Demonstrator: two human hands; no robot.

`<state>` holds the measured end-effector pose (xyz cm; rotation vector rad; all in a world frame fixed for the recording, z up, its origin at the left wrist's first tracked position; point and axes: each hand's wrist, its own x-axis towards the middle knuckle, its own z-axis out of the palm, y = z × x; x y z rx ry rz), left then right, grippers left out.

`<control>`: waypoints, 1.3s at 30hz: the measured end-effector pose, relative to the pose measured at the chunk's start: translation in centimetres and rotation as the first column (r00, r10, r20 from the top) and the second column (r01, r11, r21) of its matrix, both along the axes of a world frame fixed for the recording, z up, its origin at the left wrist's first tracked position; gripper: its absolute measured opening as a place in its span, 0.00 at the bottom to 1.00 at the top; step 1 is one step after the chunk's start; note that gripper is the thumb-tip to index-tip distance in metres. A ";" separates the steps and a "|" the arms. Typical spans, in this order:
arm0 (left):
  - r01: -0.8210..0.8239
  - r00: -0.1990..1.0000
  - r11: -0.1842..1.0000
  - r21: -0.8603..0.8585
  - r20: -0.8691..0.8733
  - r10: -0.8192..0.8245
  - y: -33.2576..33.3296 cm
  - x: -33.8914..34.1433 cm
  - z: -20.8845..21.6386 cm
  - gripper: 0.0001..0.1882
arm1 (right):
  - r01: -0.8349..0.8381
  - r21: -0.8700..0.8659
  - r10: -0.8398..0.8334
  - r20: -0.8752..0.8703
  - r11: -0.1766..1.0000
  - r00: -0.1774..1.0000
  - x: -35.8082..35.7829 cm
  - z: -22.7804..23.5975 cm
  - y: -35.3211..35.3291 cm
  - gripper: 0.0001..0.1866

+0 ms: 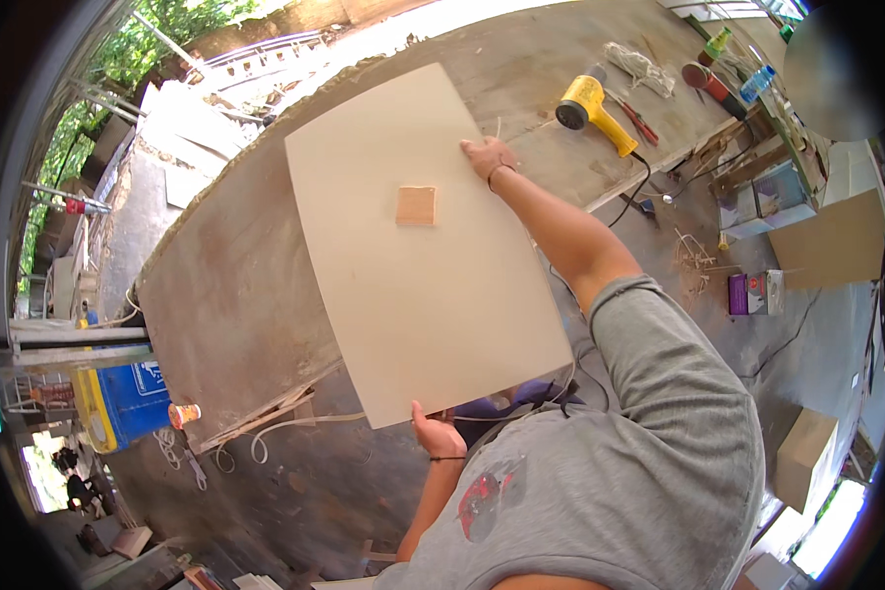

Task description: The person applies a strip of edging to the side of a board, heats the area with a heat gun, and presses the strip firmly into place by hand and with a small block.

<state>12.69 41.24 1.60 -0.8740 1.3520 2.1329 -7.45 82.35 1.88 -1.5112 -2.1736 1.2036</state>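
A large, pale beige board point(364, 285) lies over the grey worktable, its near corner jutting past the table edge. A small square wooden block point(416, 206) rests on its upper face. My left hand point(439, 433) is closed on the board's near edge, thumb on top and the other fingers mostly hidden below. At the far right edge, my right hand point(490, 160) grips the same board, arm stretched out.
On the worktable point(236, 285) to the right are a yellow pistol-shaped power tool point(590, 108), red-handled pliers point(634, 118), a white cord bundle point(641, 69) and bottles point(757, 84). A blue bin point(133, 398) stands left, near an orange-and-white cup point(184, 415). Cables hang by the near edge.
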 end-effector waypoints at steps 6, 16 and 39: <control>0.249 0.957 0.934 0.257 0.082 -0.278 0.8 0.7 0.7 0.21 | -0.337 -0.033 0.337 -0.001 0.941 0.941 1.7 1.6 4.3 0.31; 0.569 0.742 0.772 0.283 0.227 -0.630 -2.9 -2.3 -1.3 0.29 | -0.195 -0.076 0.201 0.088 0.978 0.976 32.0 -1.0 -7.7 0.27; 0.184 -0.753 0.277 -0.943 -0.316 -0.577 23.7 -9.1 2.6 0.32 | 0.343 -0.449 -0.538 -0.437 0.825 0.721 28.6 -2.9 -9.2 0.14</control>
